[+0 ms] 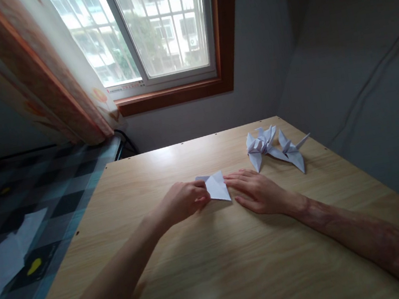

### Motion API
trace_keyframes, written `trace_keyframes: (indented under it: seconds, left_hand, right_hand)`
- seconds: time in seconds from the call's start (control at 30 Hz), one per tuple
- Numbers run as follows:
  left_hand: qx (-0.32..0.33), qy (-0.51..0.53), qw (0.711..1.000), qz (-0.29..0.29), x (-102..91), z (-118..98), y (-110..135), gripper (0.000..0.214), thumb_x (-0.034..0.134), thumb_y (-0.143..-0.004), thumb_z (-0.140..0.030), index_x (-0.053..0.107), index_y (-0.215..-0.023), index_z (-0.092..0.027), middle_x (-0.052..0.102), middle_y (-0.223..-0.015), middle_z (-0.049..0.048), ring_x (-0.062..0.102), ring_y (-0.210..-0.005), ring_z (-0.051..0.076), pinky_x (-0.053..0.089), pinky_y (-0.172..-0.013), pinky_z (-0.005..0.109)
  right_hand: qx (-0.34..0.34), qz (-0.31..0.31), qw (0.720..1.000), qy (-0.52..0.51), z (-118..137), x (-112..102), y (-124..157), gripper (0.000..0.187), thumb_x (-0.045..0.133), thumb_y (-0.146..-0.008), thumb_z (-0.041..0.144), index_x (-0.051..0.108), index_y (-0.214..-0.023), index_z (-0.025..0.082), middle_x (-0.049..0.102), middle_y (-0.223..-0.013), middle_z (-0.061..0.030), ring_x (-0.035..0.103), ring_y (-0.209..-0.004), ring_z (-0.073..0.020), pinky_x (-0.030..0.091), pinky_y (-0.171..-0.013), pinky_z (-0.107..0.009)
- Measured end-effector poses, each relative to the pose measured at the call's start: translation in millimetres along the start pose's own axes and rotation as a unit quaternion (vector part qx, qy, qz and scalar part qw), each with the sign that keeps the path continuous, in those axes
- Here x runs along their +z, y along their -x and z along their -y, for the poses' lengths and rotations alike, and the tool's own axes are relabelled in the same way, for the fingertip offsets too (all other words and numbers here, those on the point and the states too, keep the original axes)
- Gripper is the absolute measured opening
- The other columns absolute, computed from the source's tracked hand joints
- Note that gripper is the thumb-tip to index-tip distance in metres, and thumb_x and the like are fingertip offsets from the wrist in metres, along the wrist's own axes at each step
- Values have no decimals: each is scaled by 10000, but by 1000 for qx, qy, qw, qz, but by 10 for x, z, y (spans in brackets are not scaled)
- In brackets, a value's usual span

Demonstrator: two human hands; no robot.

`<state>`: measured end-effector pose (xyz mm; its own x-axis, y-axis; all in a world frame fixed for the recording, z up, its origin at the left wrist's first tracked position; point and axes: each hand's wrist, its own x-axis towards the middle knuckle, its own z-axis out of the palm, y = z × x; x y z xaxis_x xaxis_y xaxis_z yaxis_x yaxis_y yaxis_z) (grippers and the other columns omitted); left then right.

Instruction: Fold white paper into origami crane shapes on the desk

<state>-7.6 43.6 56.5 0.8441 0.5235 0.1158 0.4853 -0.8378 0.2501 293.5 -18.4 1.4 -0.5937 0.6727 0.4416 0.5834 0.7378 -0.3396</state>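
Observation:
A small folded piece of white paper [217, 187] lies on the wooden table [203, 270] between my two hands. My left hand [186, 198] is closed on the paper's left side, its fingers curled and covering that edge. On the other side my right hand [257, 190] rests flat on the tabletop, fingers stretched out, with the fingertips at the paper's right edge. Whether those tips press on the paper or only meet it, I cannot tell. Beyond my right hand sit several folded white paper cranes [262, 143], with one crane [291, 150] at the right of the group.
To the left, a bed with a checked cover [37, 175] stands beside the table, with loose white paper sheets [4, 258] on it. A window [165, 28] and a patterned curtain [39, 69] are behind the table. A wall [368, 67] runs along the right.

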Motion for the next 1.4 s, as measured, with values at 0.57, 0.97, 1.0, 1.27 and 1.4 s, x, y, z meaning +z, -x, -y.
trace_keyframes:
  seconds: [0.57, 0.97, 1.0, 1.27, 1.4]
  left_hand:
    - [-76, 139, 987, -39, 12, 29, -16, 117, 742, -890, -226, 826, -809, -235, 774, -903, 7, 671, -727, 130, 438, -650, 232]
    - [-149, 122, 981, -7, 86, -102, -72, 378, 857, -825, -547, 726, -740, -203, 725, -867, 4, 607, -724, 149, 384, -648, 259]
    - [-145, 141, 979, -2, 106, -81, -74, 402, 849, -831, -570, 721, -746, -198, 715, -855, 7, 601, -726, 150, 387, -647, 259]
    - [-125, 245, 961, 19, 171, 47, -61, 473, 803, -853, -636, 711, -781, -177, 660, -839, 21, 564, -740, 157, 419, -656, 270]
    - [-138, 251, 958, 23, 161, 40, -61, 478, 788, -860, -640, 719, -781, -173, 665, -846, 26, 560, -733, 155, 424, -648, 273]
  right_hand:
    - [-23, -21, 997, -70, 30, -58, 3, 697, 663, -951, 149, 458, -1605, 275, 669, -1505, -132, 649, -1373, -337, 542, -1165, -562]
    - [-22, -2, 997, -72, 34, -55, 9, 629, 676, -954, 156, 530, -1557, 252, 696, -1470, -119, 662, -1342, -312, 555, -1145, -512]
    - [-21, -1, 997, -73, 37, -58, 6, 625, 677, -954, 156, 532, -1554, 252, 700, -1464, -118, 663, -1339, -310, 553, -1148, -511]
    - [-19, 4, 997, -77, 42, -64, -2, 602, 677, -957, 166, 547, -1538, 257, 710, -1446, -123, 682, -1316, -314, 559, -1140, -516]
    - [-19, 0, 996, -82, 53, -67, 1, 589, 679, -958, 169, 557, -1524, 273, 712, -1444, -116, 686, -1310, -315, 566, -1132, -514]
